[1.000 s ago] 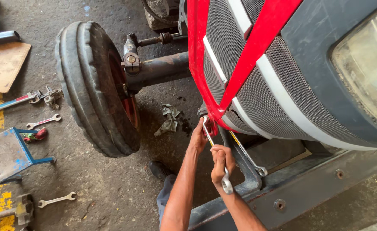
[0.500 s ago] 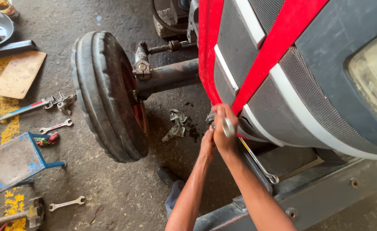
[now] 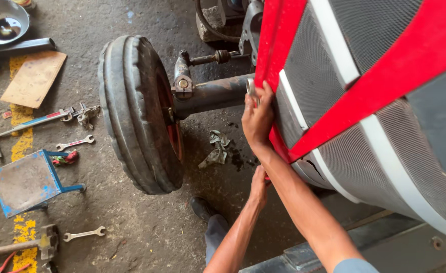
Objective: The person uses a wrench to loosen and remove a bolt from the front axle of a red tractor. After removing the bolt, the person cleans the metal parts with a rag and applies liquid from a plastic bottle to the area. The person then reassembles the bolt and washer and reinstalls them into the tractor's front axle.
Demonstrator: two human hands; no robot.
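My right hand is raised against the red front edge of a tractor's grille, a grey mesh panel with red and white stripes. It grips a steel wrench, whose ring end sticks out above the fingers, next to the front axle. Lower down, my left hand reaches up to the grille's bottom edge. Its fingers are tucked under that edge, so I cannot see what they hold.
A ribbed front tyre stands left of the hands. On the oily floor lie a rag, two spanners, an L-shaped wheel wrench, a hammer, a blue stool, a board and a metal bowl. My shoe is below the tyre.
My right hand with the wrench has climbed from low beside the frame up along the red grille edge to axle height. My left hand stayed at the grille's bottom edge. The view shifted left.
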